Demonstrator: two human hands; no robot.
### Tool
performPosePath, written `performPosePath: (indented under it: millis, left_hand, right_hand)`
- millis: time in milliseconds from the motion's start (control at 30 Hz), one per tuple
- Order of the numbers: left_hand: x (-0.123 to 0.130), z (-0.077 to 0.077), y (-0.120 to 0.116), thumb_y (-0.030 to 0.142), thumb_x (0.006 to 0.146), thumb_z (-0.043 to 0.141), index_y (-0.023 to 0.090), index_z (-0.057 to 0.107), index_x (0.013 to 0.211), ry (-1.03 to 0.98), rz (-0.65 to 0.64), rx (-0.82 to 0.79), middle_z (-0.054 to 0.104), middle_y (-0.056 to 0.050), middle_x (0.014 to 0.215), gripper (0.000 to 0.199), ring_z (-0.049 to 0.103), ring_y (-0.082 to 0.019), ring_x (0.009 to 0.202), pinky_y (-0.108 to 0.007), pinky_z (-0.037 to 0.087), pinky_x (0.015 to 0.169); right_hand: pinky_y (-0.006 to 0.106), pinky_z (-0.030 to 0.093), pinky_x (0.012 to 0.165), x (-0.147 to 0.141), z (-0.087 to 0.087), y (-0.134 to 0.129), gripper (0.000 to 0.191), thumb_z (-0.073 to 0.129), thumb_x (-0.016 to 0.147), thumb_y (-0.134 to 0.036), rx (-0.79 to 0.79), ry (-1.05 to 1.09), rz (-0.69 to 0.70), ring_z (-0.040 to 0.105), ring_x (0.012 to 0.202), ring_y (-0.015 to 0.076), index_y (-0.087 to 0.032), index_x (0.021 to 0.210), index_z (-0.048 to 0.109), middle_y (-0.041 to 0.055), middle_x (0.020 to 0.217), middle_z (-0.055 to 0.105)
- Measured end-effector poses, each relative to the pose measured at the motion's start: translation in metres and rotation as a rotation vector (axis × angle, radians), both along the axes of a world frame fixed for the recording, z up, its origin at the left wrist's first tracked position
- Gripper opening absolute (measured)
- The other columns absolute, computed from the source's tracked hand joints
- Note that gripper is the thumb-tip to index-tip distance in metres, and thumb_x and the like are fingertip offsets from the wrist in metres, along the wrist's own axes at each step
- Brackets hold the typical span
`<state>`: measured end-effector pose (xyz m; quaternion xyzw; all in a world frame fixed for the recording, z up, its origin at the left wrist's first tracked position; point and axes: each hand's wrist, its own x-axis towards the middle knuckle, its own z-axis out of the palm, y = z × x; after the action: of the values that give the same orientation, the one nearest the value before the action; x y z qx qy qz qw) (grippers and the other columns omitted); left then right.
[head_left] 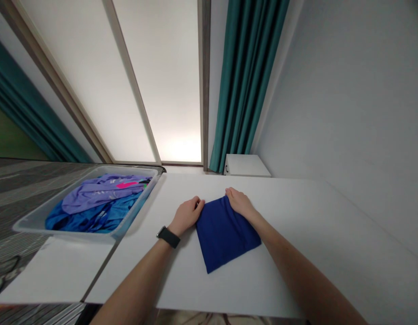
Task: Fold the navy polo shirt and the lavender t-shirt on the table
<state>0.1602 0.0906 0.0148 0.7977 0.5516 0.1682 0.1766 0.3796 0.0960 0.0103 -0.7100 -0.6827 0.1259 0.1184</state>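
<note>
A dark blue piece of cloth (225, 237), folded into a rough square, lies tilted on the white table (317, 207). My left hand (188, 214) pinches its far left corner between thumb and fingers. At the far right corner, my right hand (240, 203) is closed on the cloth's edge. A dark-banded watch (169, 236) sits on my left wrist. The underside of the cloth is hidden, and whether it is a garment cannot be made out.
A translucent plastic bin (63, 231) stands on the left, holding a purple garment (97, 194) and blue fabric (110, 214). A small white cabinet (248, 164) is beyond the table's far edge. Teal curtains (248, 81) hang behind, and a pale wall (358, 113) runs along the right.
</note>
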Motion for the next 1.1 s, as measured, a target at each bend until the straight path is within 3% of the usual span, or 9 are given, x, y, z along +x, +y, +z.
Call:
performPosePath:
  millis: [200, 433, 567, 767, 967, 1100]
  left_hand:
    - [-0.004, -0.004, 0.005, 0.034, 0.098, 0.037, 0.020, 0.060, 0.074, 0.026, 0.005, 0.022, 0.070, -0.007, 0.077, 0.036, 0.063, -0.022, 0.076, -0.028, 0.035, 0.066]
    - [-0.003, -0.005, 0.006, 0.036, 0.097, 0.039, 0.020, 0.065, 0.071, 0.064, 0.017, 0.017, 0.071, -0.010, 0.077, 0.040, 0.064, -0.023, 0.076, -0.029, 0.035, 0.067]
    - [-0.005, -0.005, 0.007, 0.036, 0.096, 0.041, 0.020, 0.067, 0.076, 0.016, 0.009, 0.017, 0.072, -0.010, 0.080, 0.037, 0.063, -0.023, 0.077, -0.029, 0.036, 0.066]
    - [-0.005, -0.005, 0.009, 0.038, 0.095, 0.040, 0.020, 0.063, 0.064, 0.043, 0.009, 0.008, 0.069, -0.009, 0.068, 0.043, 0.062, -0.022, 0.071, -0.029, 0.035, 0.063]
    - [-0.003, -0.005, 0.009, 0.037, 0.097, 0.041, 0.019, 0.065, 0.073, 0.169, 0.044, 0.043, 0.070, -0.011, 0.084, 0.039, 0.064, -0.024, 0.081, -0.030, 0.039, 0.069]
    - [-0.009, -0.010, 0.012, 0.034, 0.098, 0.040, 0.019, 0.064, 0.074, 0.153, -0.033, 0.093, 0.066, -0.010, 0.088, 0.038, 0.062, -0.022, 0.086, -0.029, 0.041, 0.074]
  right_hand:
    - [0.036, 0.043, 0.086, -0.002, 0.002, 0.000, 0.048, 0.020, 0.103, -0.035, -0.031, -0.036, 0.017, 0.065, 0.102, 0.0272, -0.020, 0.101, 0.066, 0.0137, 0.111, 0.071]
    - [0.030, 0.044, 0.083, -0.001, 0.003, 0.003, 0.045, 0.026, 0.102, -0.030, -0.060, -0.064, 0.034, 0.065, 0.101, 0.0229, -0.018, 0.095, 0.068, 0.0125, 0.110, 0.071]
    - [0.030, 0.044, 0.082, 0.000, 0.002, 0.004, 0.043, 0.026, 0.102, -0.029, -0.061, -0.075, 0.053, 0.065, 0.101, 0.0237, -0.017, 0.098, 0.067, 0.0135, 0.110, 0.070]
    - [0.031, 0.044, 0.083, 0.000, -0.001, 0.004, 0.040, 0.025, 0.103, -0.030, -0.051, -0.124, 0.101, 0.064, 0.101, 0.0236, -0.018, 0.107, 0.063, 0.0145, 0.114, 0.065]
    - [0.033, 0.045, 0.079, -0.001, -0.005, 0.006, 0.037, 0.026, 0.103, -0.027, -0.046, -0.194, 0.144, 0.064, 0.097, 0.0245, -0.019, 0.106, 0.062, 0.0140, 0.112, 0.063]
    - [0.031, 0.045, 0.079, -0.005, -0.005, 0.008, 0.034, 0.028, 0.103, -0.027, -0.018, -0.218, 0.175, 0.064, 0.097, 0.0229, -0.020, 0.104, 0.062, 0.0121, 0.110, 0.063]
